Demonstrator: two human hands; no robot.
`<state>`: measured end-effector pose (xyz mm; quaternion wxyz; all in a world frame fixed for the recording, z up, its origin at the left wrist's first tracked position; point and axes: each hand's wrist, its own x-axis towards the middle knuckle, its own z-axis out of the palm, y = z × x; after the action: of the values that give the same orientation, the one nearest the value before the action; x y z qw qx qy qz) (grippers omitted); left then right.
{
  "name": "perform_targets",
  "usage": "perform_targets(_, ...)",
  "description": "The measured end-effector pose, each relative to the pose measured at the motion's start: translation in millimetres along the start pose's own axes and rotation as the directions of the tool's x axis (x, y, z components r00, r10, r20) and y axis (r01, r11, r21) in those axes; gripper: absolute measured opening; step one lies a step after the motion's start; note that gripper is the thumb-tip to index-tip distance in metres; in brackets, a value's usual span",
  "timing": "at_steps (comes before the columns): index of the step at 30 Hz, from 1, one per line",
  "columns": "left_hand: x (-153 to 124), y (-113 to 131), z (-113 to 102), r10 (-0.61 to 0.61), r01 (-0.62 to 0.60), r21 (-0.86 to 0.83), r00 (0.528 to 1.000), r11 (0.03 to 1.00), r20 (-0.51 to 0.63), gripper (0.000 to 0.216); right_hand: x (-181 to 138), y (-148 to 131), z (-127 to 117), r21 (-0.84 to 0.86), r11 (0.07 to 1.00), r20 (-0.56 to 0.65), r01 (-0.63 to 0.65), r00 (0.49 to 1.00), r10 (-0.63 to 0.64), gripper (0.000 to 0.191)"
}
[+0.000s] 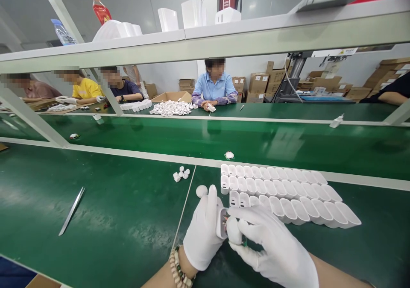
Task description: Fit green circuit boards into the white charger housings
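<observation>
White-gloved left hand (pixel 203 232), clasped round small white plug shell (pixel 221 223), shell upright between thumb and fingers at lower centre. White-gloved right hand (pixel 272 247), fingertips pinched on small part at shell's open face, touching left hand. Bead bracelet (pixel 177 268) on left wrist. Rows of white shells (pixel 282 194) just beyond right hand, lying on green mat (pixel 121 211). Loose white caps (pixel 181 174) further left. Metal tweezers (pixel 72 210) well apart, far left. Green belt (pixel 224 138) beyond; seated people at far side.
</observation>
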<state>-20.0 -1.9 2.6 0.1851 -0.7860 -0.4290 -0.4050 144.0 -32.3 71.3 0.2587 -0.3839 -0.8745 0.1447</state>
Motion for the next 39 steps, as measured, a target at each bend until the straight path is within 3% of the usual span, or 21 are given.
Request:
perform_targets(4, 0.6, 0.1, -1.4, 0.088, -0.088, 0.112, 0.996, 0.99, 0.006, 0.065, -3.9, 1.9, 1.0, 0.096, 0.995, -0.046, 0.006, 0.999, -0.001, 0.021)
perform_targets(9, 0.2, -0.2, -5.5, 0.092, -0.093, 0.04, 0.995, 0.995, 0.039, 0.06, -1.3, 1.4, -0.8, 0.197, 0.98, -0.03, -0.014, 0.999, 0.02, 0.025)
perform_targets(17, 4.2, 1.0, -9.2, 0.13, -0.122, 0.195, 0.991, 0.973, -0.032, 0.061, -11.9, 4.1, 8.2, 0.161, 0.985, -0.199, -0.06, 0.976, 0.092, 0.025)
perform_targets(22, 0.0, 1.0, -10.3, 0.156, -0.157, 0.196, 0.988, 0.968, 0.024, 0.06, -15.1, 4.0, 13.7, 0.146, 0.983, -0.137, -0.11, 0.982, 0.13, 0.018)
perform_targets(27, 3.0, 2.2, -10.9, 0.155, -0.146, 0.26, 0.988, 0.955, -0.014, 0.051, -12.4, 1.9, 12.6, 0.042, 0.992, -0.152, -0.123, 0.98, 0.127, 0.015)
perform_targets(39, 0.9, 1.6, -9.9, 0.046, -0.047, 0.029, 0.999, 0.998, 0.021, 0.056, -15.4, 4.2, 23.1, -0.102, 0.988, -0.237, -0.113, 0.968, 0.087, 0.012)
